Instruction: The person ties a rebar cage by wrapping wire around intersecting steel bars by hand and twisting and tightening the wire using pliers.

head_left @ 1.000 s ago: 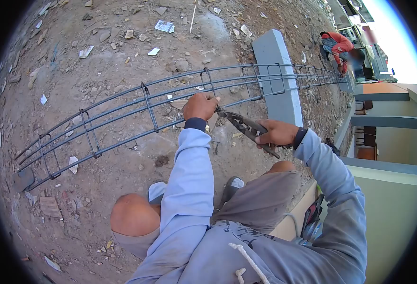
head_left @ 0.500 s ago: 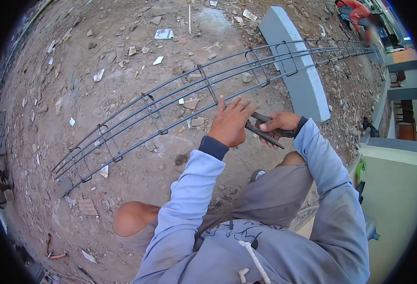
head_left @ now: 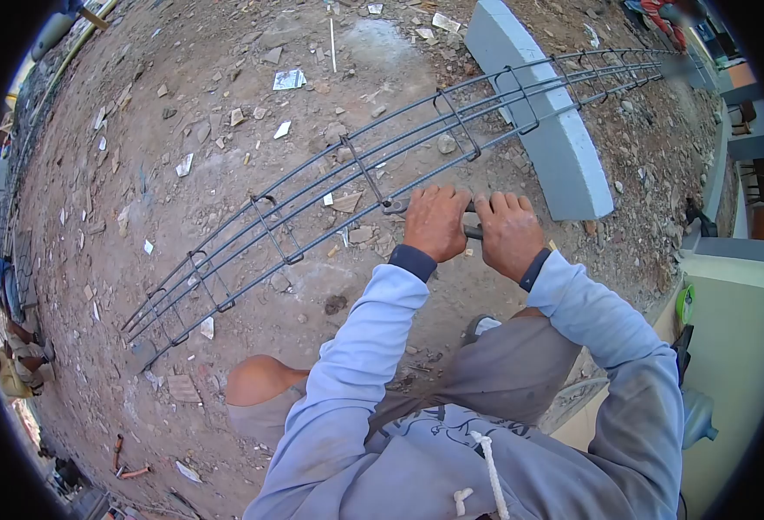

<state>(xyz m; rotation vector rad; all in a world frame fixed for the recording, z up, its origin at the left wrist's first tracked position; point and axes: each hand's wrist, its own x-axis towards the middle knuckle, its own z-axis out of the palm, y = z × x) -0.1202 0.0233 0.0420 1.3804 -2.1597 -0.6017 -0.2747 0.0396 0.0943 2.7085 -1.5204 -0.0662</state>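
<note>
My left hand (head_left: 436, 221) is closed around a pair of dark metal pincers (head_left: 473, 232) near their head. My right hand (head_left: 510, 234) grips the handle end, just right of the left. The pincer jaws (head_left: 394, 207) poke out past my left hand and meet the near bar of a long rebar cage (head_left: 323, 227), close to the foot of a stirrup (head_left: 363, 170). Whether the jaws have wire between them is too small to tell. Several parallel bars and square stirrups make up the cage, which runs from lower left to upper right.
A pale grey block (head_left: 555, 130) lies under the cage. Broken tile and stones litter the dirt ground (head_left: 226, 173). A co-worker (head_left: 666, 16) is at the cage's far right end, and another person (head_left: 19, 360) at the left edge. A hammer (head_left: 130, 470) lies lower left.
My left hand has gone from spread fingers to a closed grip on the pincers. My right hand has moved up and now wraps over the handles. The view has shifted slightly.
</note>
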